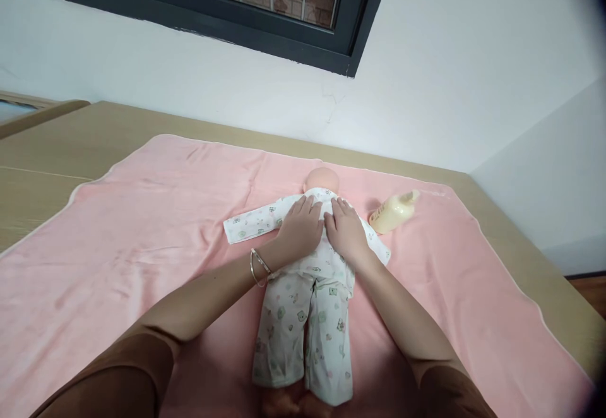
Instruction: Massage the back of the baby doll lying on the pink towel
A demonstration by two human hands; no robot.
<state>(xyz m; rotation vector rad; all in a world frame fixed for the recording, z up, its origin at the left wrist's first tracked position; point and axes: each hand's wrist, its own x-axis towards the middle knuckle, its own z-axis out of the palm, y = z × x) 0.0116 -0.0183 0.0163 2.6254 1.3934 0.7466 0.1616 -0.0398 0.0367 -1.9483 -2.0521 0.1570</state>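
Observation:
A baby doll [322, 179] lies in the middle, its head away from me and its feet near the bottom edge. It wears a white printed top [255, 221] and matching trousers [284, 329]. My left hand [303, 225] rests flat on the left of the doll's upper body, fingers stretched out. On the right side, my right hand [345, 228] lies the same way, a small gap between the two. Neither hand grips anything. The doll's face is not visible.
Under the doll spreads a pink blanket [156, 216] over a wooden tabletop [127, 121]. A pale yellow bottle [392, 213] lies tilted on the blanket, right of the doll's shoulder. Behind stand a white wall [265, 89] and a dark-framed window [326, 45].

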